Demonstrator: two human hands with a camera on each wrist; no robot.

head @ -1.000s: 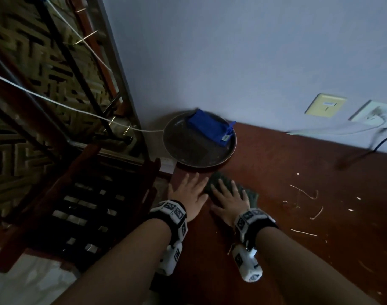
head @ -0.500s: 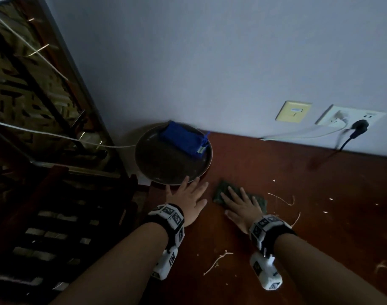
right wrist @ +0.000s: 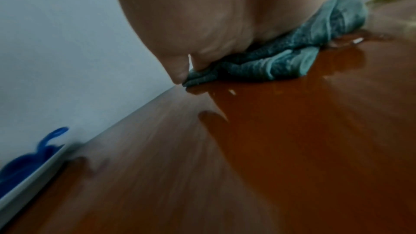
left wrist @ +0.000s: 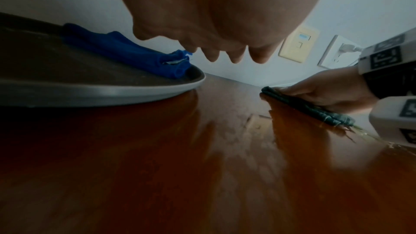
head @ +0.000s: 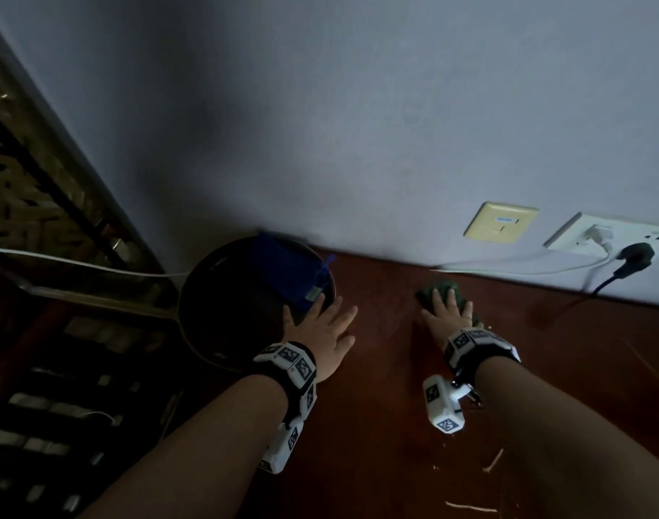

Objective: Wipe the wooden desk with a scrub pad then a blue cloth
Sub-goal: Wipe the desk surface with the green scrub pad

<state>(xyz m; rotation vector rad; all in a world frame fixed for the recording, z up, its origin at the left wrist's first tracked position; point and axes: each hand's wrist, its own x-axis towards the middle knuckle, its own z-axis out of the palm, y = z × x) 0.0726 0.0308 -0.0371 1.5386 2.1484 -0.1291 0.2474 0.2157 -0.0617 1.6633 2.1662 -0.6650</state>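
Note:
My right hand (head: pixel 446 312) lies flat with straight fingers on a crumpled green scrub pad (head: pixel 425 292), pressing it onto the reddish wooden desk (head: pixel 388 406) close to the wall. The right wrist view shows the pad (right wrist: pixel 270 63) bunched under the palm (right wrist: pixel 213 15). A folded blue cloth (head: pixel 283 267) lies on a dark round plate (head: pixel 215 312) at the desk's back left corner. My left hand (head: pixel 320 327) is spread flat at the plate's right edge and holds nothing. In the left wrist view its fingers (left wrist: pixel 235 58) hang above the desk beside the cloth (left wrist: pixel 126 51).
On the wall to the right are a yellow plate (head: pixel 500 222) and a white socket (head: pixel 612 237) with a white plug and a black plug (head: pixel 635 252); their cables trail along the desk's back. Pale scraps (head: pixel 492 460) lie near the front right. A dark lattice frame (head: pixel 39 219) stands left.
My right hand has slid the scrub pad away from me and to the right, up near the wall. My left hand has moved forward to the plate's right edge.

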